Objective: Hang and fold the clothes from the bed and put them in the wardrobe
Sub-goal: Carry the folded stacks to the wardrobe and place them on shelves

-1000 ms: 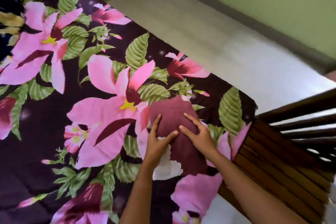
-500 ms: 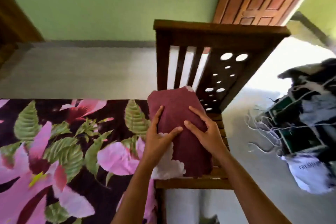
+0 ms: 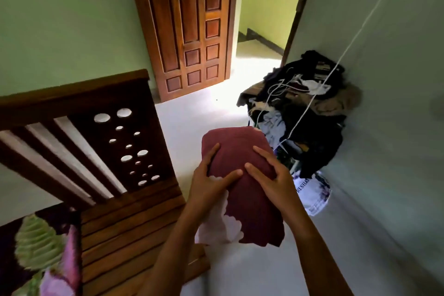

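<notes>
Garment point(image 3: 242, 190): folded maroon cloth with a white patch at its near-left corner; held up in the air to the right of the footboard point(image 3: 79, 127), over the floor point(image 3: 204, 113) and off the bed.
Left hand point(image 3: 209, 185): gripped the garment's left edge; thumb laid across the top, forefinger stretched up along the edge, the two spread wide apart; other fingers hidden beneath.
Right hand point(image 3: 276, 182): gripped the right edge the same way; thumb and forefinger splayed on top, remaining fingers curled over the side, their tips out of sight.
Handling: judged soft, limp and light; no stiffness of its own, so shaped only by the fold and the hands. Not fragile or slippery, but apt to slump open.
Where to hold: best clamped from both long edges with support underneath and thumbs pressing the layers flat, much as here; near end hung unsupported and drooped a little.
Risk: likely to lose the fold if one hand let go.
Footboard: dark wood with slats and round holes.
Sheet point(image 3: 43, 247): flowered, on the near side of the footboard.
Door point(image 3: 187, 31): wooden, stood open beyond the footboard.
Pile point(image 3: 312, 113): heap of dark clothes well to the right of the footboard, against the wall.
Wardrobe: not in view.
</notes>
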The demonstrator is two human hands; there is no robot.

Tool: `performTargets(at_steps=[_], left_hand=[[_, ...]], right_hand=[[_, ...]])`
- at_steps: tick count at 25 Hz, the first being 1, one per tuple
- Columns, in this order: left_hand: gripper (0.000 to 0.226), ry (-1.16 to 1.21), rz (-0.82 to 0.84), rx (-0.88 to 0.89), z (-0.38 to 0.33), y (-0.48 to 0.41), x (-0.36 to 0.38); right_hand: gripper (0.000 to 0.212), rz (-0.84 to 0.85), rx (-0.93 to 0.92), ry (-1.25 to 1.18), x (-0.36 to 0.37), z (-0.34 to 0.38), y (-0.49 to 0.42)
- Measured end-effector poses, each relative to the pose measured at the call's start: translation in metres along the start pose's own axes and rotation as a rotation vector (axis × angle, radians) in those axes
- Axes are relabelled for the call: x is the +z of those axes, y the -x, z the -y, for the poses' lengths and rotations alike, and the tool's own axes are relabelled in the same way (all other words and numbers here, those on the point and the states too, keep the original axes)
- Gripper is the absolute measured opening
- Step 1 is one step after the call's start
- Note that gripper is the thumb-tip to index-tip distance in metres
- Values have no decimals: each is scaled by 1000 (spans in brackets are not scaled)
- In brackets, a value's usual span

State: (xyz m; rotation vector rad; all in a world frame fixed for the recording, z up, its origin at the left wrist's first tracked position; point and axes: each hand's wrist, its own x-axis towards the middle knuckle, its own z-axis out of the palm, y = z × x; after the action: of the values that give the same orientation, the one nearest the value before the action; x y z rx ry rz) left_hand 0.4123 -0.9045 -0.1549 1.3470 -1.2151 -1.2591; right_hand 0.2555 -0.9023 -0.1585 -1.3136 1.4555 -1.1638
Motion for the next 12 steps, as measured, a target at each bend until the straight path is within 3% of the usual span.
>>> performTargets(at_steps=[4,12], left_hand=[[80,-61,65,56,-15,-34,44],[77,-120,27,47,-16,-141,73]], right_hand=[[44,-87,11,-52,-43,-5,-24],[44,-62,33,-44,-58,-21,-132]])
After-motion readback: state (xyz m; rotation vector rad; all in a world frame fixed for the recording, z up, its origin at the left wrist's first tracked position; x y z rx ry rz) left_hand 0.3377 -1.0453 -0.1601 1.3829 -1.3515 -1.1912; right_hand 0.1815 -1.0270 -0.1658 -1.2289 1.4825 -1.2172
